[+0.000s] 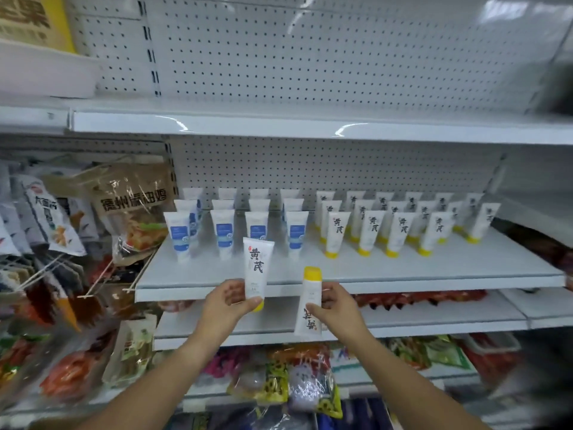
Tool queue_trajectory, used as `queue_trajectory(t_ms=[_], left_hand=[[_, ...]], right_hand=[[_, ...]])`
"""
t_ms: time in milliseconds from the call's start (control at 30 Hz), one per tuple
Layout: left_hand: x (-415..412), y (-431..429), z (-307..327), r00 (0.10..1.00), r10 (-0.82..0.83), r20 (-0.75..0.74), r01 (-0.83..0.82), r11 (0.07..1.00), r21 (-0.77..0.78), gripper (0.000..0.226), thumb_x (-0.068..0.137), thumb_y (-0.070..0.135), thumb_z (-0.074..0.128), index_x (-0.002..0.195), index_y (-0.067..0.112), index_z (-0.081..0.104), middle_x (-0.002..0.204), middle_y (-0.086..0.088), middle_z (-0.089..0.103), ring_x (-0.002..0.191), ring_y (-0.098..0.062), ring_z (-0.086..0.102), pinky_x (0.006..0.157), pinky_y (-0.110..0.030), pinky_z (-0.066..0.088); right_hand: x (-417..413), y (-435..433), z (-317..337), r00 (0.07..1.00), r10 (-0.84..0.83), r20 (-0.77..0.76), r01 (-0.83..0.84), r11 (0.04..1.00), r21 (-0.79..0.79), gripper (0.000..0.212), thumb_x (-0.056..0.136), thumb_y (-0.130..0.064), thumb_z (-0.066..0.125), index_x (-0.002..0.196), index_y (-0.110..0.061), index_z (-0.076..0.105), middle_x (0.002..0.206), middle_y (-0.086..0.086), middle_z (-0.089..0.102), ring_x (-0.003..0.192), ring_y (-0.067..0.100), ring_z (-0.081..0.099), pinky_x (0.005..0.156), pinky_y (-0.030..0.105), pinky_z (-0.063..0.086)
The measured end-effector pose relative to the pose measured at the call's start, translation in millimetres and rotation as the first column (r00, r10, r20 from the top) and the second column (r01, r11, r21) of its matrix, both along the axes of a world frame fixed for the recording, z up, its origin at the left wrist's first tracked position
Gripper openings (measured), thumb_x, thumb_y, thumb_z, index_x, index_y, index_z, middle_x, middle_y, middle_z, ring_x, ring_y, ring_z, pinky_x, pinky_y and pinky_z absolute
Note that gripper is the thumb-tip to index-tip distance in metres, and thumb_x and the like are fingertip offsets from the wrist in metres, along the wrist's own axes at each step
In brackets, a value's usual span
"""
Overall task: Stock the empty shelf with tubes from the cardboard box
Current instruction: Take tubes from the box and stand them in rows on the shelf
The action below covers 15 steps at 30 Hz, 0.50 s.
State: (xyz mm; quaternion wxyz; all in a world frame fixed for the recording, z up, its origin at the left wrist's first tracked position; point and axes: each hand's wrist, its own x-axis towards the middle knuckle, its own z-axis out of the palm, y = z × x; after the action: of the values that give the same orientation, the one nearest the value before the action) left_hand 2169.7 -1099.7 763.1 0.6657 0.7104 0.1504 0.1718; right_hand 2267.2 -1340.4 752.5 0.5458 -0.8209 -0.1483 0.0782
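My left hand (228,301) grips a white tube with black characters (256,268) near its yellow cap, cap down and upright, just in front of the white shelf (403,274). My right hand (336,304) grips a second white tube (310,302), held upside down with its yellow cap up. Both tubes hover at the shelf's front edge. On the shelf stand rows of blue-labelled tubes (224,232) at the left and rows of yellow-capped tubes (400,231) at the right. The cardboard box is out of view.
An empty white shelf (279,122) runs above, backed by pegboard. Snack bags (133,206) hang on hooks to the left. Below are more shelves with packaged goods (285,380). The front strip of the stocked shelf is bare.
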Motion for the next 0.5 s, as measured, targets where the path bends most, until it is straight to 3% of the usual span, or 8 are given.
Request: queue_trajectory(t_ms=[100,333,500], left_hand=[[26.6,-41.9,12.9,0.999,-0.029,0.036,0.029,1.000,-0.001,0.038,0.070,0.005,0.087,0.102,0.015,0.068,0.092,0.002,0.077,0.086,-0.012,0.073,0.072,-0.021,0.056],[73.8,-133.2,38.2,0.987,-0.133,0.089,0.134,0.991,-0.004,0.038,0.071,0.004,0.086,0.105,0.009,0.068,0.095,-0.003,0.076,0.085,-0.013,0.072,0.071,-0.018,0.056],[93.1,-180.1,52.8,0.974,-0.198,0.111,0.200,0.980,-0.006,0.037,0.072,0.005,0.086,0.102,0.016,0.068,0.092,0.004,0.077,0.084,-0.009,0.072,0.070,-0.017,0.056]], right_hand=[[18.7,-45.4,13.8,0.999,-0.027,0.029,0.027,1.000,0.008,0.041,0.080,-0.020,0.078,0.115,-0.026,0.059,0.106,-0.004,0.068,0.088,0.013,0.070,0.079,0.040,0.059],[49.0,-139.8,46.5,0.992,-0.103,0.067,0.103,0.995,-0.004,0.049,0.077,-0.009,0.077,0.121,-0.024,0.061,0.108,-0.002,0.070,0.084,0.013,0.071,0.079,0.044,0.059],[57.7,-184.1,67.0,0.988,-0.126,0.095,0.125,0.992,0.011,0.072,0.075,-0.008,0.078,0.128,-0.041,0.041,0.107,0.001,0.063,0.090,0.018,0.068,0.058,0.035,0.057]])
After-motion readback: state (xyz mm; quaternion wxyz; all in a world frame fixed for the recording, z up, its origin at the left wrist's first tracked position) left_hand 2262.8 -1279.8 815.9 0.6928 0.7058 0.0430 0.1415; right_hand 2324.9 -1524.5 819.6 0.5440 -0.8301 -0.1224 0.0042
